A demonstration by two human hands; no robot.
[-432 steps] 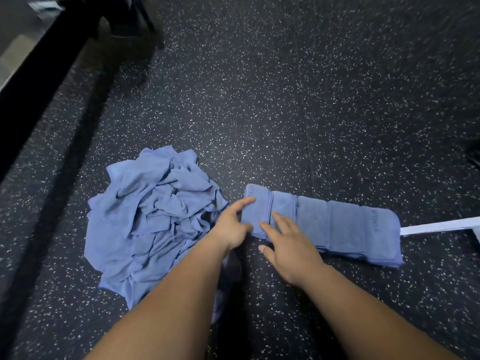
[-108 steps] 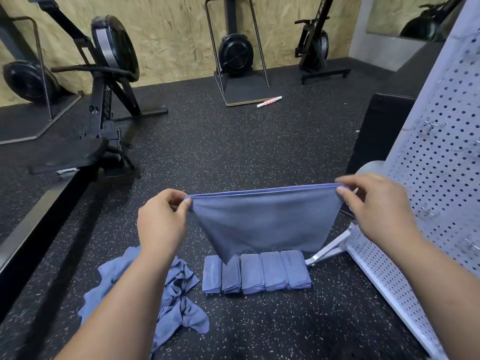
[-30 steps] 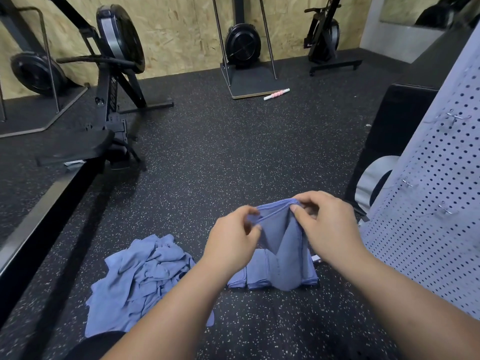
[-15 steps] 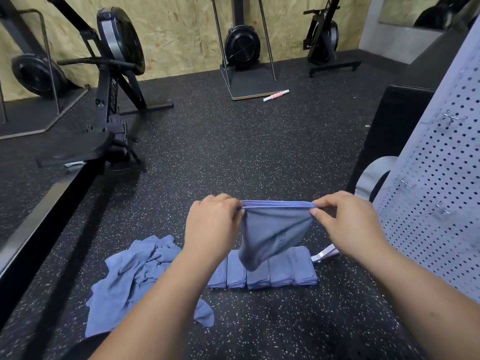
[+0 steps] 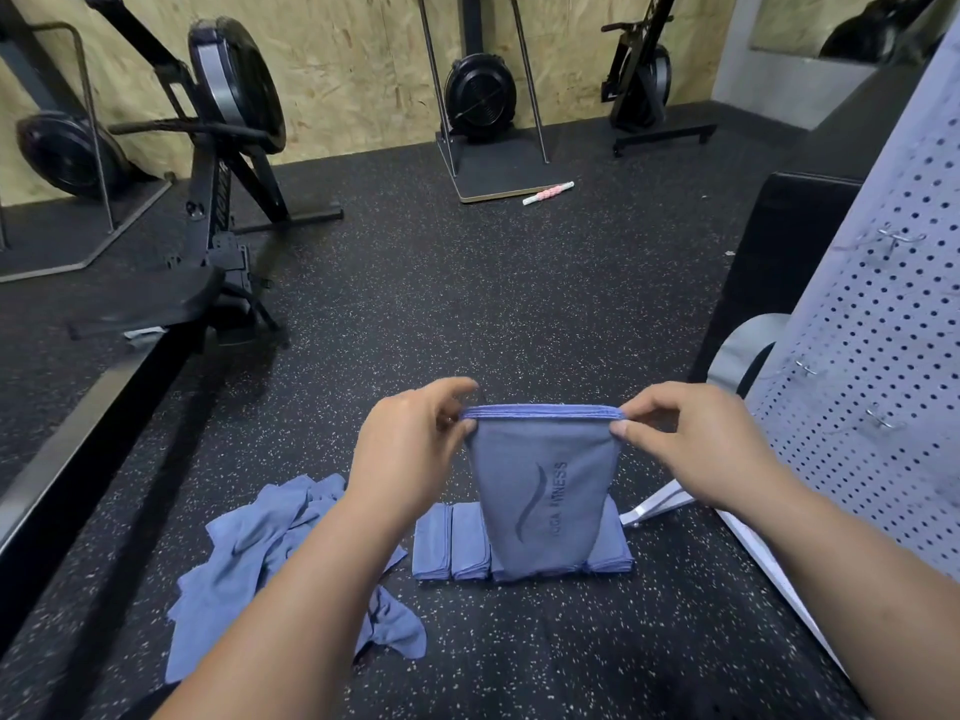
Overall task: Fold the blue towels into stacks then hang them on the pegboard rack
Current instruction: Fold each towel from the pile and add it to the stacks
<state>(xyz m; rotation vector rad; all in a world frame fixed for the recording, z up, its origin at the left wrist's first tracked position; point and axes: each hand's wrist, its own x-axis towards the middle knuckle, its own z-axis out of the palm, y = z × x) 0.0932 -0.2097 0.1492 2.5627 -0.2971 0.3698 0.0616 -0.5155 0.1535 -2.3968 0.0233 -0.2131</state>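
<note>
One blue towel (image 5: 543,491) hangs folded between my hands in front of me, above the floor (image 5: 519,314). My left hand (image 5: 410,449) pinches its top left corner between thumb and curled fingers. My right hand (image 5: 696,444) pinches the top right corner the same way, so the top edge is stretched flat between them, several layers thick. The towel narrows toward the bottom and shows a dark wave mark and lettering running up its face.

Its lower end hangs in front of a row of folded towels (image 5: 452,548) that lie side by side on the floor, touching each other. I cannot tell whether the towel I hold touches them. Left of the row, partly hidden by my left forearm, lies a loose pile of unfolded towels (image 5: 270,553) of the same blue.

Right of the row, a white metal foot (image 5: 654,506) of the pegboard rack (image 5: 883,356) rests on the floor. The rack itself, pale with rows of holes, fills the right edge of my view, and a few metal hooks (image 5: 896,239) stick out of it. Just past the rack stands a black box (image 5: 779,262).

The floor is dark rubber with light flecks. On my left is a black rowing machine (image 5: 223,148), its rail running toward me. Against the plywood wall (image 5: 353,59) stands a fan machine (image 5: 480,93) on a board, and a pink and white roller stick (image 5: 549,193) lies just beside that board
</note>
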